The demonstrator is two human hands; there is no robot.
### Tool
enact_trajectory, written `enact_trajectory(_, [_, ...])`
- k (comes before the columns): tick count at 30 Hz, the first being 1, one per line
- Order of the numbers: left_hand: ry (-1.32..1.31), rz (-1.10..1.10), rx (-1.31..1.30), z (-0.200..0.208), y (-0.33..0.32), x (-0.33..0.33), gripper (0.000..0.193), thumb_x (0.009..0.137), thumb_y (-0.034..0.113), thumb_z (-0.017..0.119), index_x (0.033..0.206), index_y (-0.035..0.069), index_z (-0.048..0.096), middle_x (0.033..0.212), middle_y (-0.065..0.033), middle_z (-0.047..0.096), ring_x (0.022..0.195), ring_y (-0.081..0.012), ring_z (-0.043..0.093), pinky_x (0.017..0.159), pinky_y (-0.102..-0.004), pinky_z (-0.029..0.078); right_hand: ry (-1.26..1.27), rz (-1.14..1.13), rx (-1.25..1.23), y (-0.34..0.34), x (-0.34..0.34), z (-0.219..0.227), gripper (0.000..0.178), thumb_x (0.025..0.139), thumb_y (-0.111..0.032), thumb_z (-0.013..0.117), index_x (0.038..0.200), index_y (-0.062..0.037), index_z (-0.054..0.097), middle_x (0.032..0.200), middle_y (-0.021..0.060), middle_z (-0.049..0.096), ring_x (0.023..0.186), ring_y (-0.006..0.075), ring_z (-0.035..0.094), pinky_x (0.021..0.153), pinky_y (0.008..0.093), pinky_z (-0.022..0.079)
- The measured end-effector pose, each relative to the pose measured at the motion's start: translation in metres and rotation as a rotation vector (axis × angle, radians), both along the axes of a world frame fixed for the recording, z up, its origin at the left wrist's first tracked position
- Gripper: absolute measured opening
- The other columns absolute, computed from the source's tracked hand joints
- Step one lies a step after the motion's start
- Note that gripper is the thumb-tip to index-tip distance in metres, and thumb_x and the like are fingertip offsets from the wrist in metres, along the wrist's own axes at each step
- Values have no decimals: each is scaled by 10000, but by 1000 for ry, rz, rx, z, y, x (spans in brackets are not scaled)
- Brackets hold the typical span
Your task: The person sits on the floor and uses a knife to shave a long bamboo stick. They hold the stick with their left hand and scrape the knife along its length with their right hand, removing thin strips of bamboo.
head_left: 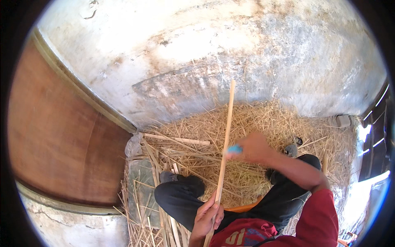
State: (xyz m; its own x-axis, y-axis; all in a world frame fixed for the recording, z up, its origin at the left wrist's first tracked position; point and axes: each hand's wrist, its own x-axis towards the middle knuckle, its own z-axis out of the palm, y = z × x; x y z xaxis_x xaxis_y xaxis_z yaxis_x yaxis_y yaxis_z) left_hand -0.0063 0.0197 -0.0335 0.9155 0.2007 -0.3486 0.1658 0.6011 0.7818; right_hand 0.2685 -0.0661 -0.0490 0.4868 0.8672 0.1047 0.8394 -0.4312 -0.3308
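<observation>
A long pale strip of split wood or bamboo slants up from my lap toward the wall. Low on the strip, my left hand is wrapped round it. My right hand is closed on a tool with a light blue end, held against or very close to the strip about halfway up. Motion smears the right hand, and the rest of the tool cannot be made out. Both my legs are bent, with the strip passing between them.
Straw and shavings cover the floor as far as the stained wall. More pale strips lie in front of me and at my left. A brown wooden door stands at the left, a grey slab beside my left knee.
</observation>
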Motion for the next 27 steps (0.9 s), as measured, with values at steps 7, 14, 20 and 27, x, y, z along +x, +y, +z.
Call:
enact_trajectory(7, [41, -54, 124, 2, -8, -10, 498, 1013, 152, 385, 1485, 112, 233, 625, -11, 396, 468, -56, 344, 395, -178, 334, 11, -252, 125, 4, 54, -17, 739, 790, -778, 425, 654, -92, 664, 490, 85, 553, 447, 267, 558, 487, 418, 465])
enact_trajectory(14, [77, -42, 205, 5, -2, -6, 503, 1012, 144, 394, 1485, 101, 230, 610, 4, 390, 471, -49, 336, 407, -177, 330, -65, 96, 130, 1, -10, -20, 712, 806, -752, 446, 649, -96, 673, 463, 74, 523, 418, 233, 531, 445, 404, 440])
enact_trajectory(20, [101, -131, 205, 6, -16, -17, 512, 1013, 146, 396, 1489, 97, 214, 623, 2, 389, 496, -40, 336, 428, -170, 338, 175, -495, -50, 8, 106, -29, 740, 810, -768, 412, 666, -90, 671, 512, 40, 539, 426, 196, 504, 418, 380, 423])
enact_trajectory(27, [307, -188, 44, 20, -30, -40, 428, 974, 141, 470, 1387, 62, 391, 711, -20, 486, 568, -114, 426, 508, -237, 367, 139, -737, 107, -40, 188, -36, 747, 860, -767, 272, 592, -120, 533, 525, -32, 414, 450, 96, 394, 370, 263, 349])
